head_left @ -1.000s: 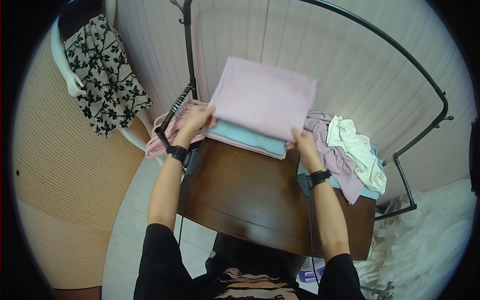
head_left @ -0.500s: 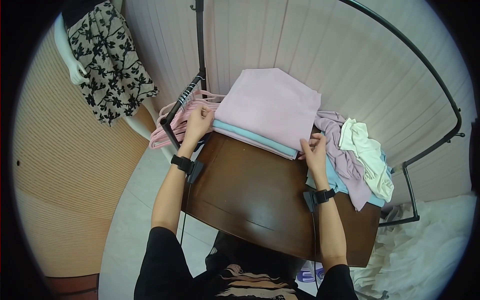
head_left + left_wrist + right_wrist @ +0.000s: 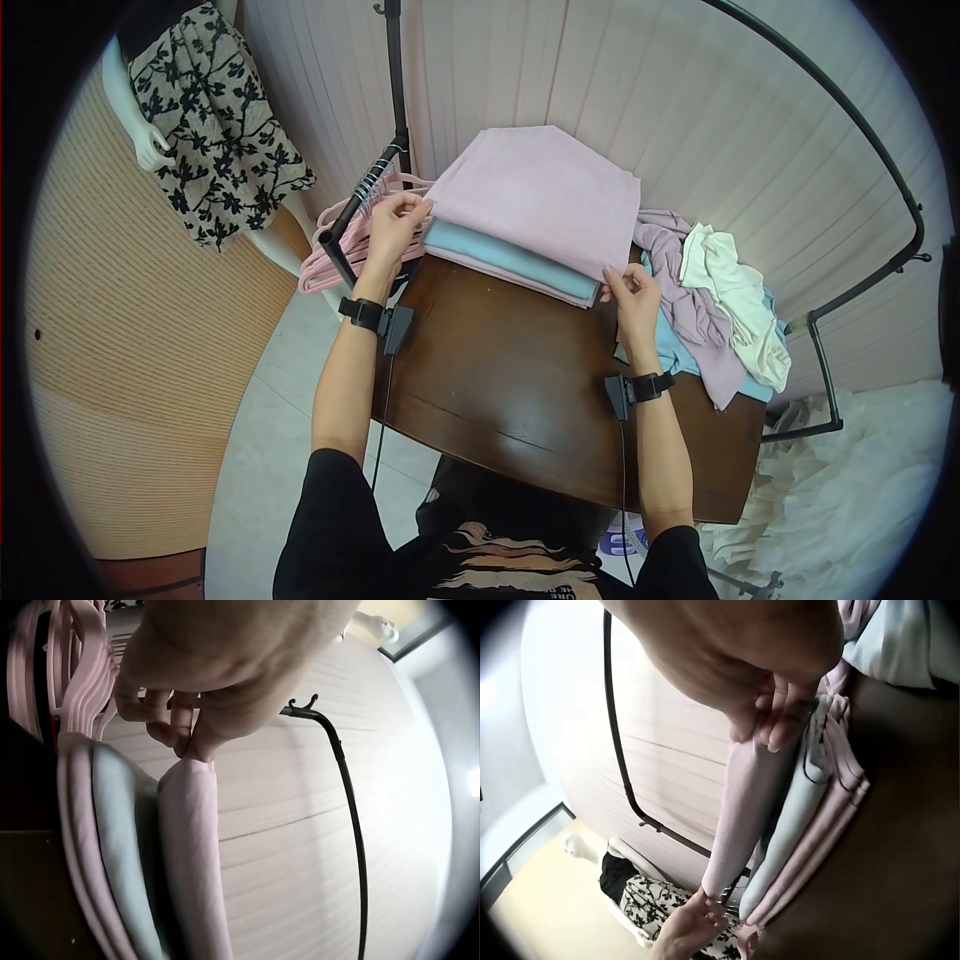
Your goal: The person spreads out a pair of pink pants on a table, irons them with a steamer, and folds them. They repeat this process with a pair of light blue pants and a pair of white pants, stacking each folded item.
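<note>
A folded pale pink cloth (image 3: 530, 190) lies on top of a stack, its near edge raised. Under that edge show a folded light blue cloth (image 3: 510, 258) and more folded pink cloth (image 3: 535, 288). My left hand (image 3: 396, 225) pinches the near left corner of the top cloth between thumb and fingers. At its near right corner, my right hand (image 3: 635, 300) pinches the edge the same way. Both wrist views show a gap between the top pink cloth (image 3: 191, 840) and the blue cloth (image 3: 791, 806).
The stack sits on a dark brown table (image 3: 490, 390). Right of it lies a loose heap of mauve, white and blue garments (image 3: 715, 300). Pink hangers (image 3: 335, 260) hang on a black rack (image 3: 397, 90) at left. A skirted mannequin (image 3: 220, 130) stands further left.
The pink cloth came down from a higher hold onto the stack between the first two frames. Since then both hands have raised its near edge slightly, showing more of the blue cloth.
</note>
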A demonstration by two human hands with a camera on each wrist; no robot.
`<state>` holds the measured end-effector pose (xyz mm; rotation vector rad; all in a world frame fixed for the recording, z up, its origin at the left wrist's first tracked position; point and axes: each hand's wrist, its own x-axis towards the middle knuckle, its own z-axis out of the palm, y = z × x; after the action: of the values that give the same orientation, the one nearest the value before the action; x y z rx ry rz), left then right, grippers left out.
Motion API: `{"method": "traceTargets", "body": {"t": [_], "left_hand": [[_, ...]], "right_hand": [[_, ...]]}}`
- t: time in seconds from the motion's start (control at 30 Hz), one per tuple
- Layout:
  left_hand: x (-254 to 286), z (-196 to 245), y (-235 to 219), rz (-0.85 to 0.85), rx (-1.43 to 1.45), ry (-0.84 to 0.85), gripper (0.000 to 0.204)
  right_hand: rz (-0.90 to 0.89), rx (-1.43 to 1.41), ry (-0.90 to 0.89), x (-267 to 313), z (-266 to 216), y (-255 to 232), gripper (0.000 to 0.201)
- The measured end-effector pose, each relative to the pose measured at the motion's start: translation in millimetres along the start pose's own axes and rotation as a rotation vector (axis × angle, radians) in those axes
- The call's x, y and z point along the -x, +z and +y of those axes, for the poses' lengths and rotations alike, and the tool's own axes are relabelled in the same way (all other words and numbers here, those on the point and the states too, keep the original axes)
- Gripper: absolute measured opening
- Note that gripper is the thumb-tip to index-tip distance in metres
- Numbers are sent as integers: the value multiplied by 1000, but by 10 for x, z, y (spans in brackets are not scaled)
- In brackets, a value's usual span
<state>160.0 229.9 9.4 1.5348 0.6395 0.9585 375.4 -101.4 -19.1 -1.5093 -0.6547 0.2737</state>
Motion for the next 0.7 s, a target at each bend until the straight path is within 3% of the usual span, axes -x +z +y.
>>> {"method": "traceTargets", "body": {"t": [0.07, 0.1, 0.2, 0.23, 0.27, 0.33, 0.37, 0.4, 0.47, 0.5, 0.53, 0.57, 0.6, 0.7], "left_hand": [[-68, -240, -89, -39, -159, -18, 12], [-69, -390, -72, 53, -295, 140, 13], [100, -285, 8, 84, -372, 305, 14], [145, -242, 7, 18, -428, 135, 14], [190, -244, 6, -5, -428, 131, 14], [185, -207, 65, -2, -478, 237, 16], [122, -305, 13, -11, -564, 331, 21], [101, -414, 13, -22, -647, 426, 28], [250, -282, 226, 171, -462, 454, 49], [131, -444, 137, 111, -500, 406, 63], [104, -537, 218, 142, -281, 261, 60], [81, -536, 231, -60, -130, 55, 59], [70, -539, 221, -254, 14, -159, 58], [78, -407, 205, -232, -35, -218, 63]], "right_hand": [[-5, -19, 15, 40, 19, -3, 12], [-43, 4, 68, 54, 61, -4, 11], [-53, -26, 106, 85, 181, 28, 12], [-45, -60, 63, 102, 199, 37, 17], [-29, -94, 20, 126, 223, 35, 23], [6, 52, 5, 92, 261, 66, 52], [51, 133, -136, 78, 284, 136, 73], [201, 671, -403, 108, 364, 188, 94], [224, 455, -397, 141, 204, 327, 100], [273, 466, -411, 121, 277, 399, 94], [161, 337, -384, 59, 368, 464, 92], [46, 204, -356, 33, 460, 538, 90], [-57, 315, -306, 53, 520, 649, 87], [7, 481, -243, 202, 258, 685, 83]]}}
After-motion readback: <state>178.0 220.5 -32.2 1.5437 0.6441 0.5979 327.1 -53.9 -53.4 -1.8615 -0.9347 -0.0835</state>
